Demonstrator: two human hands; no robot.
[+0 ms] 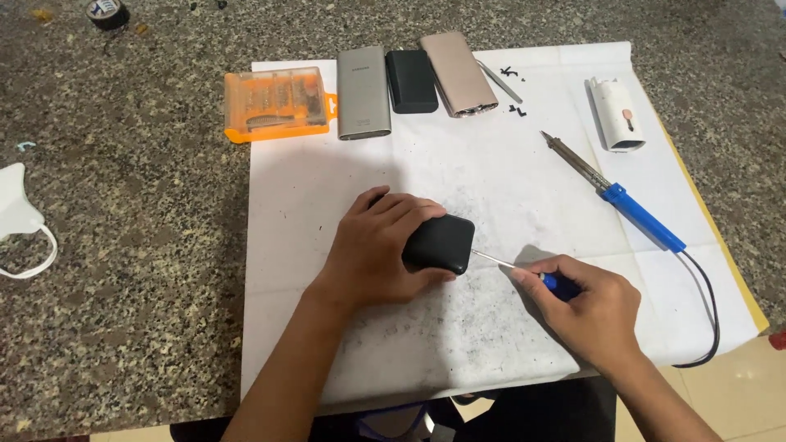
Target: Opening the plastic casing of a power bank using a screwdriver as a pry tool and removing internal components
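Your left hand [372, 250] grips the black case [440, 243] on the desk [123, 205]. Your right hand [585, 299] pinches a screwdriver [524, 272], tip touching the case's right edge.

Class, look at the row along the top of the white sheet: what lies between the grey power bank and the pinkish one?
A smaller black power bank, seen in the head view.

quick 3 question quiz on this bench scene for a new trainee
1. True or false: the left hand rests on the black power bank.
2. What does the right hand hold? A) soldering iron B) small screwdriver C) tape roll
3. Fill in: the blue-handled soldering iron lies on the white ____.

Key
1. True.
2. B; the small screwdriver has its tip at the black power bank's edge.
3. Paper; the white paper sheet covers the granite table.
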